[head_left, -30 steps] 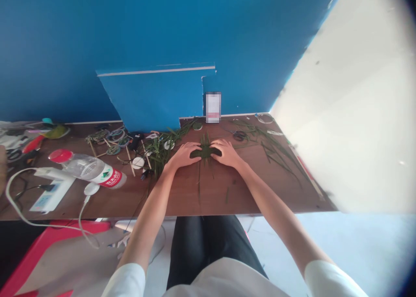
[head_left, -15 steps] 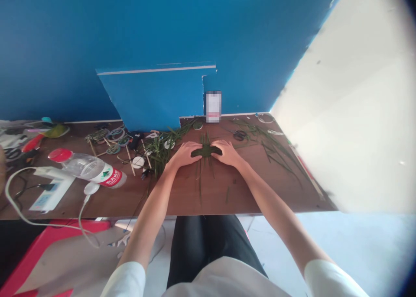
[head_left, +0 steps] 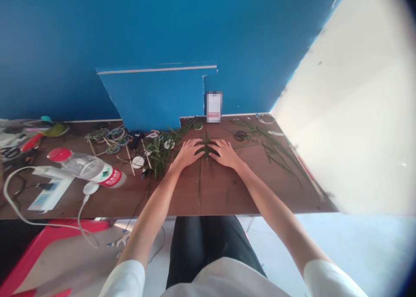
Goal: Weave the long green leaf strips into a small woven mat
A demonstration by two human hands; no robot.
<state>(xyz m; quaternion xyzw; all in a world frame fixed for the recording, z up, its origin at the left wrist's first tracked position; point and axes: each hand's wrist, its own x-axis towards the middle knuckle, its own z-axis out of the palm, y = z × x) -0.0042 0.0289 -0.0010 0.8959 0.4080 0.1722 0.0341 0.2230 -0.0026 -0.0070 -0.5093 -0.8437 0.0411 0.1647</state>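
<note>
A small woven piece of green leaf strips (head_left: 206,150) lies on the brown table, with loose strip ends sticking out toward the wall and toward me. My left hand (head_left: 191,152) rests on its left side, fingers spread and flat. On the right side my right hand (head_left: 224,152) mirrors it, fingers also stretched out and apart. Both sets of fingertips touch the weave and cover its sides; only the middle shows between them. One long strip (head_left: 199,182) runs from the piece toward the table's front edge.
Left of my hands lie a heap of green strips (head_left: 159,154), a red-capped bottle (head_left: 92,169) on its side and a white power strip (head_left: 52,191). Scissors (head_left: 239,135) and more leaf strips (head_left: 281,156) are on the right. A pixelated card (head_left: 214,107) leans on the blue wall.
My fingers have gone from curled around the sides of the weave to spread flat over it. Both hands have come slightly closer together. The things around them stay put.
</note>
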